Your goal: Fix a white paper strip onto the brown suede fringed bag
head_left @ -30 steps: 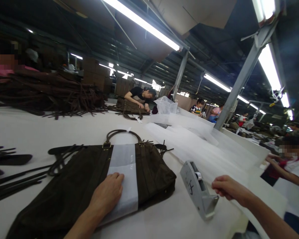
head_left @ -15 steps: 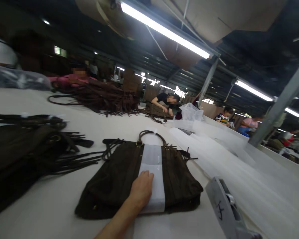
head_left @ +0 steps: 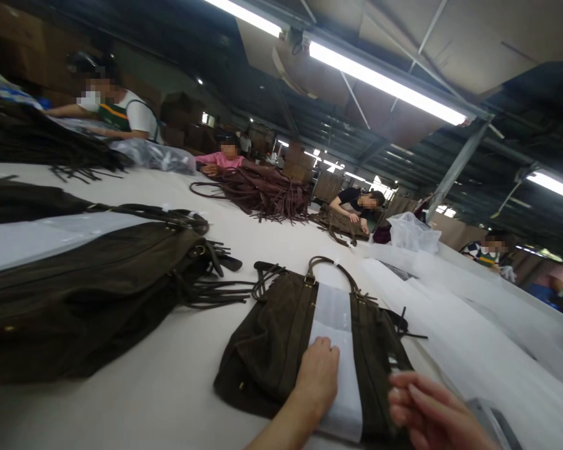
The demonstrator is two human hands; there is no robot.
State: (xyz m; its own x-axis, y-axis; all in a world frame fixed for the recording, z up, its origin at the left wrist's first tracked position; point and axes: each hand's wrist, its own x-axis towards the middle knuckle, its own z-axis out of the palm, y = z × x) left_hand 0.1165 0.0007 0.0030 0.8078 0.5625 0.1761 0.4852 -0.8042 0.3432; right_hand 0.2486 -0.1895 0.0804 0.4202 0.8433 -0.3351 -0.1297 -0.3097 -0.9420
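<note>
From the head view, I see my left hand point(head_left: 318, 378) lying flat, fingers relaxed and gripping nothing, pressed on the white paper band point(head_left: 336, 350) that wraps the dark brown suede bag point(head_left: 281, 337). The bag lies flat on the white table point(head_left: 169, 387) at about 6 o'clock, its handles point(head_left: 331, 265) pointing away toward 12 o'clock. My right hand point(head_left: 431, 412) comes in at 5 o'clock, fingers loosely curled and holding nothing that I can make out (it is blurred), just beside the bag's right edge. At 9 o'clock a larger pile of dark bags point(head_left: 89, 281) with fringe lies on the table. Translucent plastic sheets point(head_left: 473, 325) spread at 3 o'clock. Farther off, toward 12 o'clock, a heap of brown straps point(head_left: 263, 194) sits near other people at work.
</note>
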